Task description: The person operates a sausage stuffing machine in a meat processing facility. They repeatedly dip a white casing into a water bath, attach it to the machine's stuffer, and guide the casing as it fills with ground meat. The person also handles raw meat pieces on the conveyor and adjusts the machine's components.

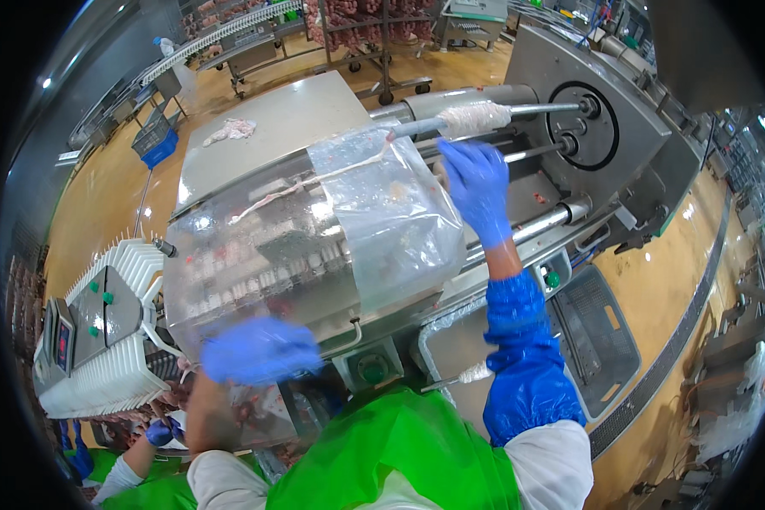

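Note:
My right hand (478,189), in a blue glove, is closed around the lower steel filling tube (531,153) of a stuffing machine, at its near end. Just above it, the upper filling tube (548,108) carries a bunched whitish casing (476,120). From that tube's tip, a pale casing strand (310,182) trails left over the clear cover. My left hand (259,350), also gloved in blue, is smeared by motion in front of the cover's lower left edge; its fingers cannot be made out. Under the clear cover (255,246), whose right end has a plastic sheet (399,212), white rows show.
Pale scraps (229,131) lie on the machine's steel top (272,119). A white-slatted conveyor (110,374) stands at the left, with another person's gloved hand (161,432) below. Grey crate (599,331) sits right of my forearm. Racks of sausages (370,25) stand behind.

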The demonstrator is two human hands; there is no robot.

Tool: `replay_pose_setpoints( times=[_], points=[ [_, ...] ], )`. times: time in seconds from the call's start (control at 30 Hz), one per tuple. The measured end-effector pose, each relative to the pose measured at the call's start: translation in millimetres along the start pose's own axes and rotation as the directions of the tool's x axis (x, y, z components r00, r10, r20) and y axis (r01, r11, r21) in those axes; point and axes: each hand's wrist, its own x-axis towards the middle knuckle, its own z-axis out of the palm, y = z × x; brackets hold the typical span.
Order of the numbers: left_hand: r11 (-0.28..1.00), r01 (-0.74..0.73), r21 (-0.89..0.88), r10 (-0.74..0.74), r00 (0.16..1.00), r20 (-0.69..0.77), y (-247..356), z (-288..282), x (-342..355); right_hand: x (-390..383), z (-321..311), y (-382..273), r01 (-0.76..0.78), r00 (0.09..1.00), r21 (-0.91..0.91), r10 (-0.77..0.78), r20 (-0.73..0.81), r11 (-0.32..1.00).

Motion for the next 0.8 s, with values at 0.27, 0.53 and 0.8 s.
replay_pose_setpoints(
  times=[0.27,0.53,0.8],
  points=[
    [0.957,-0.161,0.240,0.092,0.956,0.277,-44,112,106,58,33,44,0.261,0.948,-0.251,-0.199,0.249,0.932],
    [0.877,0.207,0.433,-0.243,0.970,0.029,-159,200,149,20,-12,53,0.099,0.995,-0.234,-0.101,0.004,0.967],
    [0.900,0.213,0.380,-0.245,0.969,0.037,-165,201,161,-187,12,116,-0.451,0.793,-0.382,0.559,0.243,0.806]
  ],
)
